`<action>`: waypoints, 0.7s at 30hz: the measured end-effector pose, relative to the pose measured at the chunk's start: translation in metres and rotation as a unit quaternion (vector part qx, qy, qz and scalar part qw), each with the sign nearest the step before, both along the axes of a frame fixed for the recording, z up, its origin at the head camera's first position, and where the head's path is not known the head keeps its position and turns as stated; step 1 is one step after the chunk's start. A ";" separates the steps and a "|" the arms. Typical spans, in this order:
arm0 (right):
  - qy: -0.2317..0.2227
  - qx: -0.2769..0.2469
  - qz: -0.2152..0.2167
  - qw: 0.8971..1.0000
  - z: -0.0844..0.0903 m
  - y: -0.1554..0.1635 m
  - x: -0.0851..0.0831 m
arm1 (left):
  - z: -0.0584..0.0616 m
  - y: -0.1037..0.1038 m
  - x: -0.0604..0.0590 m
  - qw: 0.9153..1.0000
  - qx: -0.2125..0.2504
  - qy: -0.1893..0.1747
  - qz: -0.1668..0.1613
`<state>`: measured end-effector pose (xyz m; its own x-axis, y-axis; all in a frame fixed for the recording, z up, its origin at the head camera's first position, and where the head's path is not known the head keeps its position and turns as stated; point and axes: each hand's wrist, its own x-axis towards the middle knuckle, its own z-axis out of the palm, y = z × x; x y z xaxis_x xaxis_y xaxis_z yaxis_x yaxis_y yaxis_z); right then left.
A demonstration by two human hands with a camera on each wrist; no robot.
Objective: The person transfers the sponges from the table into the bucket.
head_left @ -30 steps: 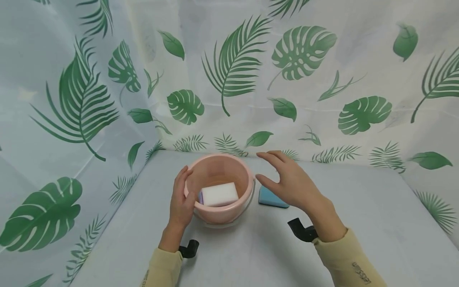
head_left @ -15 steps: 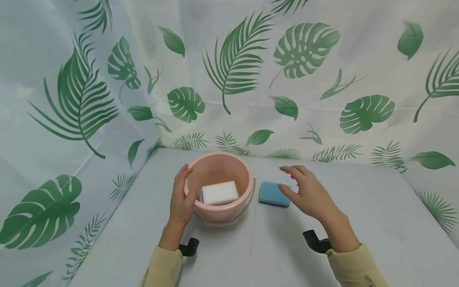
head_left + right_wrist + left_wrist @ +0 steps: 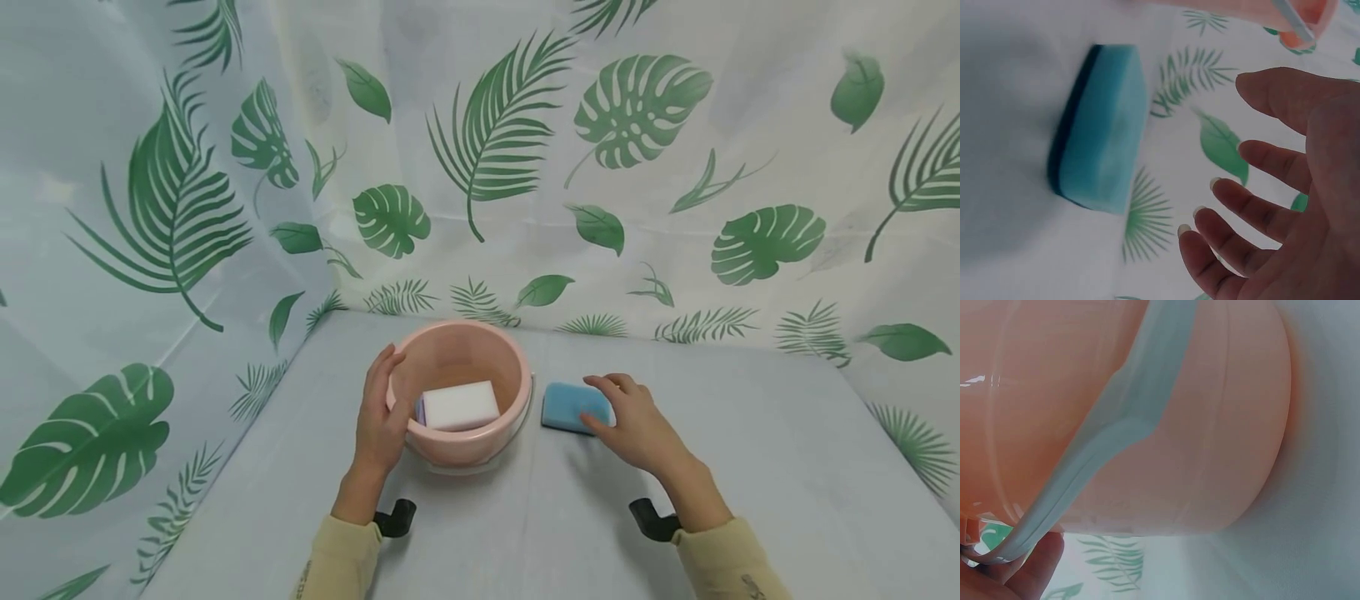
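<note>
A pink bucket [image 3: 465,450] with a pale grey handle [image 3: 1110,431] stands on the table. My left hand [image 3: 381,417] holds its left rim; in the left wrist view some of that hand's fingers [image 3: 1041,565] show beside the handle. Inside the bucket lies a white sponge block [image 3: 461,406], with a purple edge of something [image 3: 421,411] at its left. Right of the bucket, a blue sponge [image 3: 564,406] with a dark underside lies on the table. My right hand [image 3: 633,425] hovers over its right end, fingers spread and slightly bent. The right wrist view shows these fingers apart from the sponge.
A pale cloth covers the table [image 3: 517,542]. White sheets with green leaf prints [image 3: 495,125] hang at the back and on the left. Both wrists carry black camera mounts [image 3: 652,521].
My right hand has drawn back from beside the bucket's right rim, then come down over the blue sponge. The left hand stays on the bucket, which has not moved.
</note>
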<state>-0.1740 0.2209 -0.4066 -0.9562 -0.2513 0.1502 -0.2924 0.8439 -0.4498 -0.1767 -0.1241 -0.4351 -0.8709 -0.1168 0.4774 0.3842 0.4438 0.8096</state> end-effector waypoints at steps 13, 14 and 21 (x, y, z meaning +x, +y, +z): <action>-0.017 0.037 -0.013 0.999 -0.030 -0.003 -0.013 | -0.001 -0.001 -0.001 1.000 0.003 -0.003 -0.004; -0.022 0.039 -0.015 0.999 -0.032 -0.003 -0.015 | -0.001 -0.001 -0.001 1.000 0.002 -0.001 -0.003; -0.061 0.043 -0.021 0.997 -0.043 -0.007 -0.027 | -0.002 0.001 -0.001 1.000 0.004 0.002 -0.001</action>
